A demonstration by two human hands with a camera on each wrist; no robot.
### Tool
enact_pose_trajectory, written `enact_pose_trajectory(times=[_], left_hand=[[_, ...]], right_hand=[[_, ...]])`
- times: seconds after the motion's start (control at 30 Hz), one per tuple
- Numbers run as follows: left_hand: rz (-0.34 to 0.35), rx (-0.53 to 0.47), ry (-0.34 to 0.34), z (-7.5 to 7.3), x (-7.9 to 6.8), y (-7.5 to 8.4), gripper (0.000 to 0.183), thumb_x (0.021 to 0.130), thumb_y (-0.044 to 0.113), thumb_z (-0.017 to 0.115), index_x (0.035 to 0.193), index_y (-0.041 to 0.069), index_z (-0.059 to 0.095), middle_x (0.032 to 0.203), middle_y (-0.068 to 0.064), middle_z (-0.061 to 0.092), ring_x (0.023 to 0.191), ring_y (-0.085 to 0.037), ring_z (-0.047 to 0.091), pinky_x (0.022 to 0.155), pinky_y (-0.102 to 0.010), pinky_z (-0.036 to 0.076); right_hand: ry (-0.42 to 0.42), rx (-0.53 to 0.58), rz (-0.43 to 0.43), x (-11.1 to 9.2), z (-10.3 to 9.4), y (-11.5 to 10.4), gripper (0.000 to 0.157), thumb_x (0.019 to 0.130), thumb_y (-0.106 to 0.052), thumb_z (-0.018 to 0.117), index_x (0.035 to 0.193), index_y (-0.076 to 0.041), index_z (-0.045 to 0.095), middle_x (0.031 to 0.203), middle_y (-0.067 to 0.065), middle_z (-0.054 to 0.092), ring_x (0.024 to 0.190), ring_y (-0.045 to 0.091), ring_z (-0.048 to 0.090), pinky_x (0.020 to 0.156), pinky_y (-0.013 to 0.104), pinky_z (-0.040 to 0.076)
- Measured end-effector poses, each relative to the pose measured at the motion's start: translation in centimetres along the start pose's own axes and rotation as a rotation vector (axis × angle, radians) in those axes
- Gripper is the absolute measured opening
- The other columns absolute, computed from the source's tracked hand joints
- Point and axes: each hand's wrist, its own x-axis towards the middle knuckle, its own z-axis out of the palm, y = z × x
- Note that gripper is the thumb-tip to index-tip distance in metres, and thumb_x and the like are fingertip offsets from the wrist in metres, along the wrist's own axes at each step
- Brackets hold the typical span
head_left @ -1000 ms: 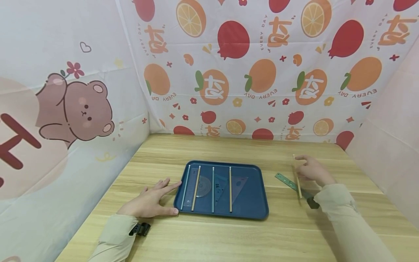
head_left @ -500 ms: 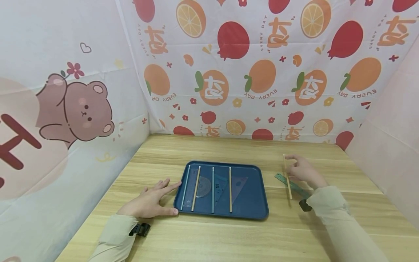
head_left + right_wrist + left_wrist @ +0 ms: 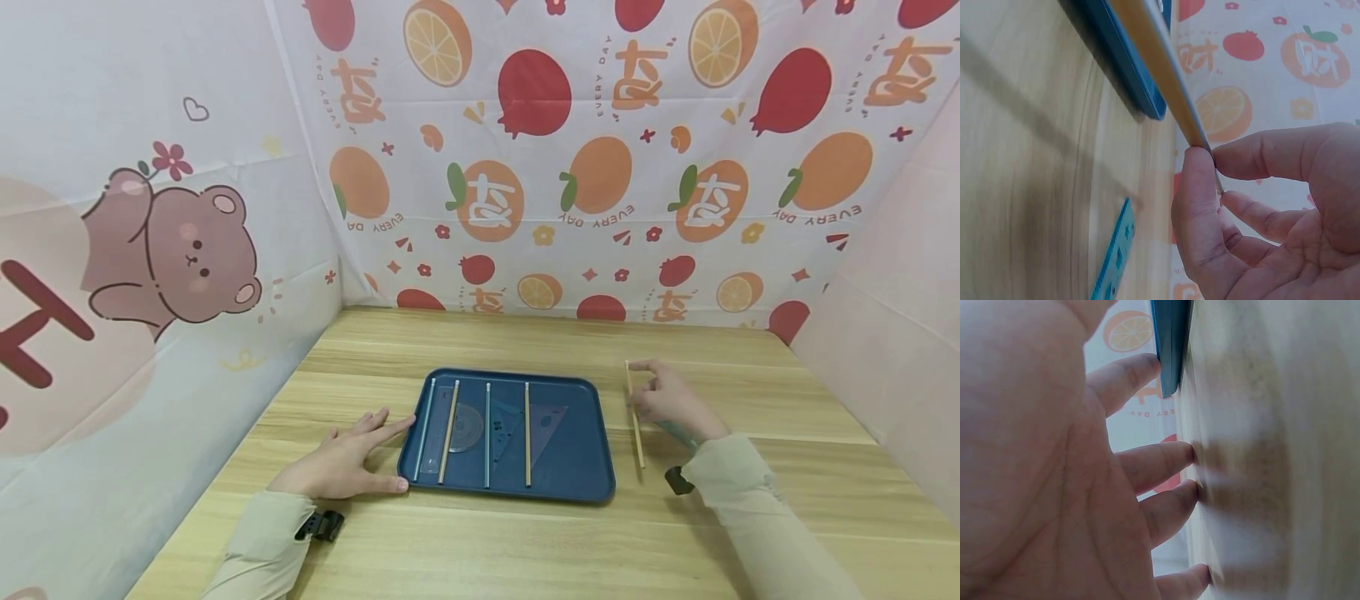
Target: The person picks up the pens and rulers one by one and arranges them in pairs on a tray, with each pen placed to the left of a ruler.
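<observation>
My right hand [image 3: 667,400] pinches a yellow pencil [image 3: 638,437] between thumb and fingers, just right of a blue tray [image 3: 585,454]. The pencil [image 3: 1163,65] stretches above the wood in the right wrist view, its white-capped end pointing away. Under that hand lies a green ruler [image 3: 1116,250], mostly covered in the head view. My left hand [image 3: 337,458] rests at the tray's left edge with fingers spread, its index finger and thumb touching the rim. In the tray, a blue pencil [image 3: 425,429], a yellow pencil [image 3: 449,433], another blue pencil [image 3: 488,437] and another yellow pencil [image 3: 528,437] lie roughly parallel.
Beneath the pencils in the tray are a clear ruler [image 3: 435,454], a protractor [image 3: 468,429], a teal set square [image 3: 507,425] and a purplish set square [image 3: 549,425]. The wooden table [image 3: 480,550] ends at a fruit-print cloth [image 3: 487,100] behind and a bear-print cloth on the left.
My right hand has carried the yellow pencil leftward, across the green ruler and closer to the tray. The left hand and the tray have stayed put.
</observation>
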Motion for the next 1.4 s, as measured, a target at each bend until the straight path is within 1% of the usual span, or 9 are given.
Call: enact_pose_trajectory(times=[0.13,0.27,0.4,0.53,0.73,0.87,1.0,1.2,1.4], left_hand=[[0.0,0.004,0.001,0.0,0.0,0.0,0.1,0.085,0.066,0.082,0.167,0.026,0.042,0.172,-0.032,0.029,0.159,-0.058,0.025,0.112,-0.093,0.015],[-0.001,0.006,-0.001,0.0,0.0,0.0,0.1,0.085,0.066,0.082,0.167,0.026,0.041,0.172,-0.032,0.03,0.159,-0.058,0.026,0.112,-0.093,0.015],[0.0,0.009,-0.001,0.0,0.1,-0.1,0.101,0.084,0.066,0.082,0.167,0.025,0.041,0.172,-0.032,0.03,0.159,-0.058,0.026,0.112,-0.093,0.015],[0.001,0.013,0.001,0.0,0.1,-0.1,0.102,0.084,0.067,0.083,0.167,0.025,0.041,0.172,-0.032,0.03,0.159,-0.058,0.026,0.112,-0.093,0.016],[0.002,0.01,0.0,0.1,0.1,0.0,0.101,0.084,0.067,0.082,0.167,0.025,0.041,0.172,-0.032,0.03,0.159,-0.058,0.026,0.112,-0.093,0.016],[0.004,0.009,0.003,0.0,0.1,-0.1,0.101,0.084,0.066,0.082,0.167,0.025,0.042,0.172,-0.032,0.03,0.159,-0.058,0.026,0.112,-0.093,0.016],[0.001,0.011,0.0,0.0,0.0,0.0,0.101,0.085,0.066,0.082,0.167,0.025,0.041,0.172,-0.032,0.03,0.159,-0.058,0.026,0.112,-0.093,0.017],[-0.005,0.013,-0.004,-0.1,0.0,0.0,0.101,0.084,0.067,0.082,0.167,0.025,0.041,0.172,-0.032,0.03,0.159,-0.058,0.026,0.113,-0.092,0.016],[-0.005,0.016,-0.001,-0.1,-0.1,0.1,0.102,0.084,0.067,0.082,0.167,0.025,0.041,0.172,-0.032,0.03,0.159,-0.057,0.026,0.113,-0.092,0.016]], right_hand=[[-0.024,0.032,-0.002,-0.2,0.7,-0.4,0.071,0.099,0.001,0.057,0.164,0.004,0.03,0.103,0.019,0.064,0.086,0.023,0.069,0.081,0.043,0.066],[-0.043,0.053,0.013,-0.2,1.4,-0.9,0.07,0.101,0.0,0.058,0.165,0.002,0.03,0.109,0.021,0.063,0.086,0.023,0.069,0.082,0.041,0.066],[-0.048,0.05,0.002,0.1,2.2,-1.3,0.069,0.101,0.0,0.058,0.164,0.003,0.03,0.098,0.015,0.063,0.078,0.019,0.065,0.079,0.042,0.066],[-0.047,0.02,-0.012,0.4,3.0,-1.8,0.068,0.1,0.0,0.058,0.163,0.005,0.032,0.091,0.011,0.063,0.075,0.016,0.062,0.077,0.042,0.066],[-0.02,-0.044,-0.013,0.6,4.4,-2.8,0.065,0.099,0.0,0.059,0.16,0.005,0.037,0.096,0.015,0.068,0.075,0.016,0.066,0.073,0.04,0.067],[-0.01,-0.116,-0.055,0.7,5.1,-3.3,0.065,0.098,0.0,0.06,0.159,0.007,0.04,0.092,0.015,0.071,0.069,0.017,0.067,0.07,0.038,0.066],[-0.021,-0.165,-0.066,0.8,5.7,-3.6,0.064,0.098,-0.001,0.06,0.159,0.005,0.041,0.086,0.013,0.072,0.065,0.018,0.068,0.066,0.034,0.065],[-0.044,-0.172,-0.058,1.0,6.3,-3.8,0.063,0.102,-0.002,0.06,0.161,0.005,0.04,0.081,0.011,0.069,0.066,0.017,0.067,0.067,0.033,0.065],[-0.033,-0.203,-0.048,0.9,7.1,-4.3,0.062,0.102,0.0,0.061,0.16,0.005,0.041,0.078,0.011,0.069,0.064,0.016,0.067,0.066,0.033,0.065]])
